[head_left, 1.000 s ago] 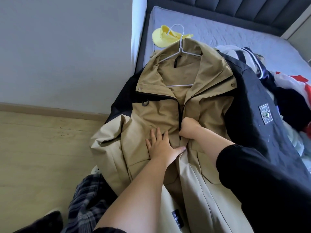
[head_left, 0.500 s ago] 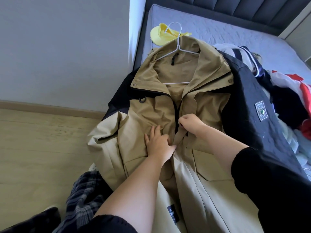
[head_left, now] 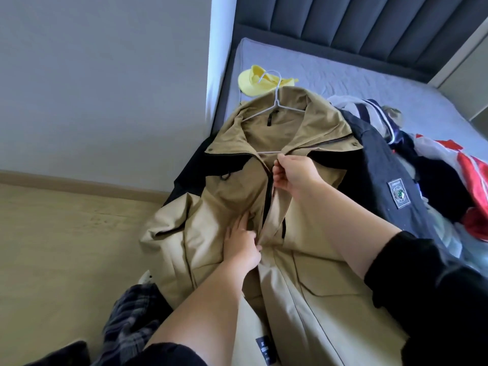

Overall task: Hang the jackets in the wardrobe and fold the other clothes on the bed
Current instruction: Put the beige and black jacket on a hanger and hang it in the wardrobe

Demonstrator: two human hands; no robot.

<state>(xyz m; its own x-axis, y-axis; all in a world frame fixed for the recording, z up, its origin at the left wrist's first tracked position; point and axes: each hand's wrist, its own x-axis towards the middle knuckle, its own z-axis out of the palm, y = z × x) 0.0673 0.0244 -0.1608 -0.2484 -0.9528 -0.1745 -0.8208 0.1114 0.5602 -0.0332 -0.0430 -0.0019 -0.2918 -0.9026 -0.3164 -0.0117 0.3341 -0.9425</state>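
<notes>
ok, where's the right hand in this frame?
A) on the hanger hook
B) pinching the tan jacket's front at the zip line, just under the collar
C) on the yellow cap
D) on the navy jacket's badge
B: the right hand pinches the front of the tan jacket at the zip line just under the collar. The left hand lies flat lower down, and no hand touches the hanger.

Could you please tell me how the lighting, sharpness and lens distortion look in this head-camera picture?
Head view: soft, even daylight, no hard shadows or glare on the tan jacket; head view: the right hand and left hand look fairly sharp, while the clothes pile at the right edge smears; head view: the wide lens tilts the headboard and wall corner.
</notes>
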